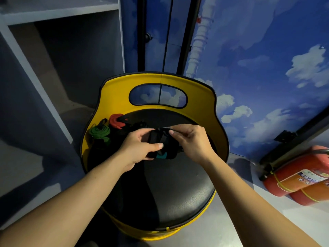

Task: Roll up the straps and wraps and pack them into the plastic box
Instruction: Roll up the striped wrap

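I stand over a yellow drum seat (114,90) with a black padded top (178,184), which serves as my work surface because the gear is heaped along its back-left edge, within easy reach of both arms. Behind it runs a wall painted with sky and clouds (267,68), to my left a grey shelf unit (58,50), and on the floor to my right two red fire extinguishers (302,179) lie on their sides.

A green strap (99,133) lies loosely folded against the seat's rim, and just beside it a red wrap (115,121) sits curled, both apparently waiting their turn. The plastic box is nowhere in view, so packing looks some way off.

Both my forearms reach in from the bottom corners and meet above the seat's middle. My left hand (140,148) cradles a black wrap (158,139) with a teal patch at its lower edge, fingers (159,145) curled round the bundle to keep the coil from springing loose. My right hand (192,141) is raised a little higher, thumb and forefinger pinching the wrap's free end, which stretches taut between the hands, presumably so the next turn goes on tight. The dim light and dark fabric hide how many turns are on.
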Motion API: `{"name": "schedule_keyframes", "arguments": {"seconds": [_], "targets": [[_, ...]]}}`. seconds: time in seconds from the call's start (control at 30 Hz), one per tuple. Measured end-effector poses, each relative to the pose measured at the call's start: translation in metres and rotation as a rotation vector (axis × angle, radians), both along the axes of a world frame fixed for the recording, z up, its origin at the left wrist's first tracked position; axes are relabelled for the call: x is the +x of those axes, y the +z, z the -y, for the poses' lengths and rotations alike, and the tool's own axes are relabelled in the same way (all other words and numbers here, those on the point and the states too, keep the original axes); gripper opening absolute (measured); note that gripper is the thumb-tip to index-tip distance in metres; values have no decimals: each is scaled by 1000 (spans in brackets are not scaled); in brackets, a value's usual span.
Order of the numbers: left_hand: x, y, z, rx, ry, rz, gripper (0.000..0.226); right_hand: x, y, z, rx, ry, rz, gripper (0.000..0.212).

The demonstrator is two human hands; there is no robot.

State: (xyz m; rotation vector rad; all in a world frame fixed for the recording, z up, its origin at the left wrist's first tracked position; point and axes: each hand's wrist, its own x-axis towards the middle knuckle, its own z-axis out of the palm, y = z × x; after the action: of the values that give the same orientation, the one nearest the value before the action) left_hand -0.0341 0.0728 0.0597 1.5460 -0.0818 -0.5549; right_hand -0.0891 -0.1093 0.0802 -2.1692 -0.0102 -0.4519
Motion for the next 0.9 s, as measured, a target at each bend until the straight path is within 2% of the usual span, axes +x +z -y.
{"name": "schedule_keyframes", "arguments": {"seconds": [0.13, 0.23, 0.3, 0.37, 0.5, 0.57, 0.73, 0.9], "targets": [[-1, 4, 2, -10, 53, 10, 47, -1, -6, 0, -218, 71, 140, 20], [-1, 7, 2, -8, 88, 29, 49, -2, -13, -3, -255, 88, 194, 25], [0, 8, 1, -28, 104, 13, 49, -3, -17, -8, -240, 87, 158, 29], [1, 8, 0, -52, 116, -1, 50, -5, -21, -12, -81, 78, 50, 32], [3, 9, 1, -74, 112, 6, 54, -2, -19, -18, 507, 44, -131, 23], [3, 8, 3, -72, 101, 13, 54, 0, -20, -19, 688, 15, -168, 20], [4, 4, 2, -97, 69, 27, 57, 2, -26, -18, 764, -29, -167, 22], [5, 2, -1, -144, 22, 24, 61, -1, -24, -17, 891, -31, -321, 47]]}}
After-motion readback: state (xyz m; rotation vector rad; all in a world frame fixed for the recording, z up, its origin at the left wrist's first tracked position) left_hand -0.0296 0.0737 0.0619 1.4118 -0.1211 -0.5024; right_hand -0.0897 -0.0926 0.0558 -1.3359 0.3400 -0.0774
